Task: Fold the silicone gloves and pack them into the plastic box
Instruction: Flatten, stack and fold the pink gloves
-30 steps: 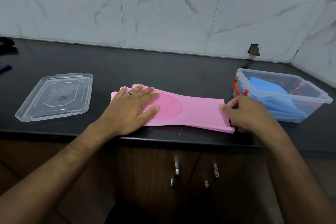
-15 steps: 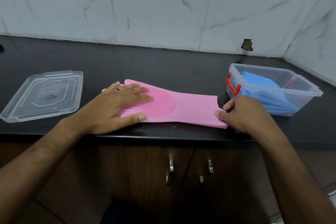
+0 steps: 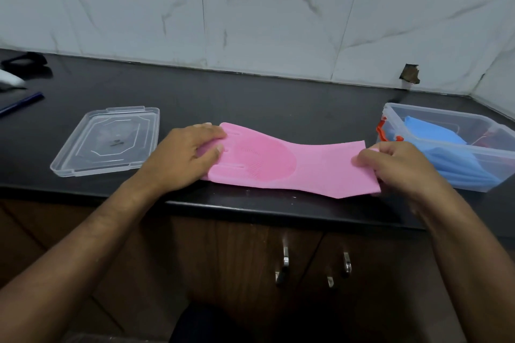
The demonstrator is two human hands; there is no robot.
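Pink glove (image 3: pixel 281 164) (one), left hand (image 3: pixel 184 156) and right hand (image 3: pixel 401 167) each pinching an end, one plastic box (image 3: pixel 434 114).

The glove (image 3: pixel 281 164) lies lengthwise near the front edge of the countertop (image 3: pixel 250 97), its finger end to the left under the left hand (image 3: pixel 186 159) and its cuff end to the right in the right hand (image 3: pixel 401 172). The lid (image 3: pixel 108 139) lies flat on the countertop left of the glove. The plastic box (image 3: pixel 451 145) stands to the right, just behind the right hand, with a folded glove (image 3: pixel 446 153) inside.
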